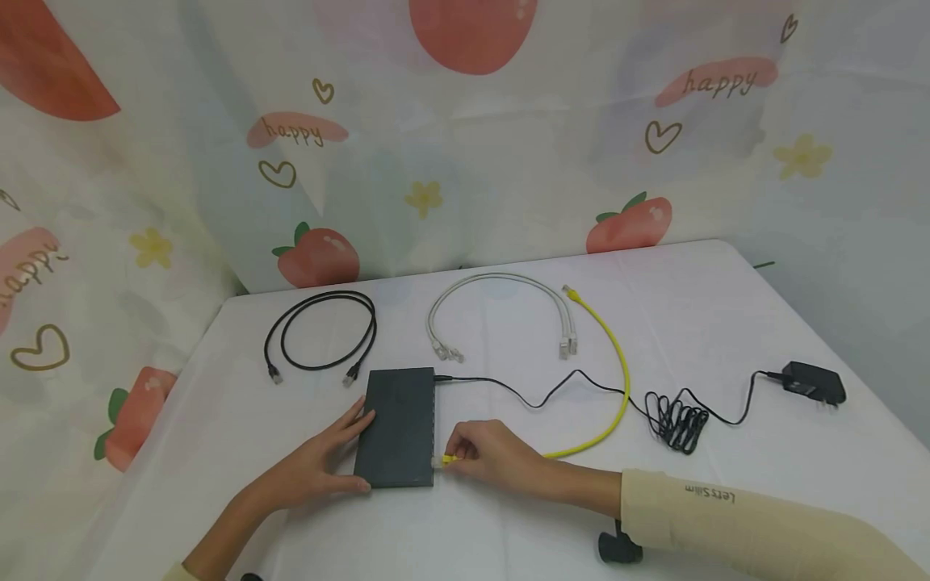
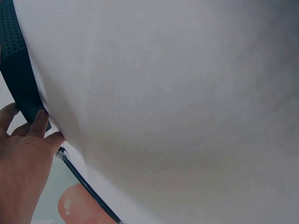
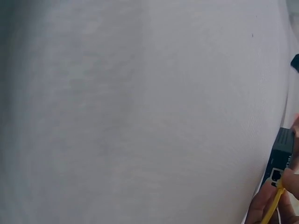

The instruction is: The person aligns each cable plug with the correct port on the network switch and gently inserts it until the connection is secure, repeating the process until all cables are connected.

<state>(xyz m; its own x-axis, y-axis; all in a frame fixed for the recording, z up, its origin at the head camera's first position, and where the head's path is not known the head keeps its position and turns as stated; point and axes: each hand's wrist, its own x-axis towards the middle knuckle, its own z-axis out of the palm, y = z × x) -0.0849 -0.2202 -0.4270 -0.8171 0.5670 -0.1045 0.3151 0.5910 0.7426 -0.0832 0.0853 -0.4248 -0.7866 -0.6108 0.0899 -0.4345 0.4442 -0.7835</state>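
Fruit-print fabric (image 1: 465,145) hung behind, 10–2 o'clock from black box (image 1: 397,428) | left hand (image 1: 316,464) spread against box, 8 o'clock | box on white-clothed surface (image 1: 508,524), between hands | right hand (image 1: 501,457) pinching yellow cable (image 1: 625,379), 4 o'clock | power adapter (image 1: 814,382), 3 o'clock

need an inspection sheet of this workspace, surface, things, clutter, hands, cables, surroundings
Surface: table under a white cover
Job's things: flat dark box; yellow cable, one plug at the box's right side, seating unclear
Clutter: loose black cable and pale grey cables, lying beyond the box
Hands: left hand rests against the box's left edge; right hand pinches the yellow cable near its plug
Cables: black power lead joins box and adapter, partly bundled, crossing the yellow cable
Surroundings: fruit-patterned backdrop
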